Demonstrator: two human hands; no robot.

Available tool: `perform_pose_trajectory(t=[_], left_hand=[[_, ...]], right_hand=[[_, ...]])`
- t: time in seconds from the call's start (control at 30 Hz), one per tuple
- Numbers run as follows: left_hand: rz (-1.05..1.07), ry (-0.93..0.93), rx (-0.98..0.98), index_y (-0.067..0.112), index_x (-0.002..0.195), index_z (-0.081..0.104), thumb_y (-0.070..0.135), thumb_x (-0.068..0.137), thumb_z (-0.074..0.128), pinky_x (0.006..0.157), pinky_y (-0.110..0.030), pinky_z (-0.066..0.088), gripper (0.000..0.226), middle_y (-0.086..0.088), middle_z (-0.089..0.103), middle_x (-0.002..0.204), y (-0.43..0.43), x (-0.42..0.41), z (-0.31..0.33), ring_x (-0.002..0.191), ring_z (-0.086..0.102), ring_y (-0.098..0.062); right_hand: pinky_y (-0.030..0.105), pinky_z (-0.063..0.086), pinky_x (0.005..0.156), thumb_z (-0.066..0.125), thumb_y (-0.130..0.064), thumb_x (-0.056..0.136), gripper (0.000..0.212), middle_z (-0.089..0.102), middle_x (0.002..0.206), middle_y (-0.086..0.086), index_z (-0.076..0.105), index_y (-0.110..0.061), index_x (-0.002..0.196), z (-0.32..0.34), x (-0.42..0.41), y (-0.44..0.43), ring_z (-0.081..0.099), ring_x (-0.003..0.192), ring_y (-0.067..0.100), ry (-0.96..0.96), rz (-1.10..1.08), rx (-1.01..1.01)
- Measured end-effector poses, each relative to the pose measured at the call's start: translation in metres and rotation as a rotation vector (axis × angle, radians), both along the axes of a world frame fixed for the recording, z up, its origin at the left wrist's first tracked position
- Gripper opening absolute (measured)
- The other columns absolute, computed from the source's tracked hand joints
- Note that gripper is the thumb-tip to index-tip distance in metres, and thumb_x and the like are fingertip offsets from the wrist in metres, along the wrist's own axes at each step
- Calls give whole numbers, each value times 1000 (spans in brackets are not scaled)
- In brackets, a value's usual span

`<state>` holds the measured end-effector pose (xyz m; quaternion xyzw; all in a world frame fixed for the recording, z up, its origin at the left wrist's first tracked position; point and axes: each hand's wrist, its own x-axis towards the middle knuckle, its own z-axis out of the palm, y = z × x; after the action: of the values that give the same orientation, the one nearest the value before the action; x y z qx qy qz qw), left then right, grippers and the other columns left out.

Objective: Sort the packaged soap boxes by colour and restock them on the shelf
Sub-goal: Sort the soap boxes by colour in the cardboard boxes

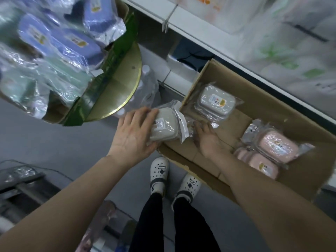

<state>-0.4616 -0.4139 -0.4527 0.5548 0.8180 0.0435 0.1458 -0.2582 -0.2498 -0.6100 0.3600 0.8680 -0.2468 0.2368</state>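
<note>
This is looking like a shop aisle in the middle of restocking: a long white metal shelf [200,34] is carrying bulky film-wrapped packs printed in green [291,51], with a thin white bracket [171,17] sticking out from its edge. Below it an open brown cardboard carton [263,104] is holding identical labelled soap boxes sealed in clear plastic, grey ones [216,100] lying apart from pink ones [276,144], while a green-printed carton [116,57] is brimming with blue ones [76,42].
</note>
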Motion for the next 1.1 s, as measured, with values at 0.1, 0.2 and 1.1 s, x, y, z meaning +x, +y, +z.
perform_pose_trajectory(t=[0.1, 0.2, 1.1], left_hand=[[-88, -28, -63, 15, 140, 42, 40, 66, 73, 91, -48, 44, 85, -11, 48, 132, 3, 8, 15, 115, 48, -35], [-176, -49, -118, 14, 139, 45, 37, 61, 79, 95, -46, 43, 88, -11, 51, 131, 10, 21, 31, 117, 49, -34], [-264, 19, -154, 3, 153, 4, 33, 88, 61, 118, -38, 8, 91, -17, 12, 159, 40, 24, -57, 148, 7, -31]], right_hand=[[44, 38, 111, 63, -11, 88, 87, 20, 158, 13, 9, -16, 156, 64, 11, -1, 31, 140, 35, 144, -130, 7], [48, 53, 92, 58, -8, 86, 85, 22, 157, 10, 11, -19, 156, 128, 20, -4, 50, 123, 35, 330, -157, 52], [46, 33, 113, 66, -17, 90, 83, 13, 156, 21, 17, -36, 154, 4, 12, 4, 16, 142, 43, 92, 45, 84]])
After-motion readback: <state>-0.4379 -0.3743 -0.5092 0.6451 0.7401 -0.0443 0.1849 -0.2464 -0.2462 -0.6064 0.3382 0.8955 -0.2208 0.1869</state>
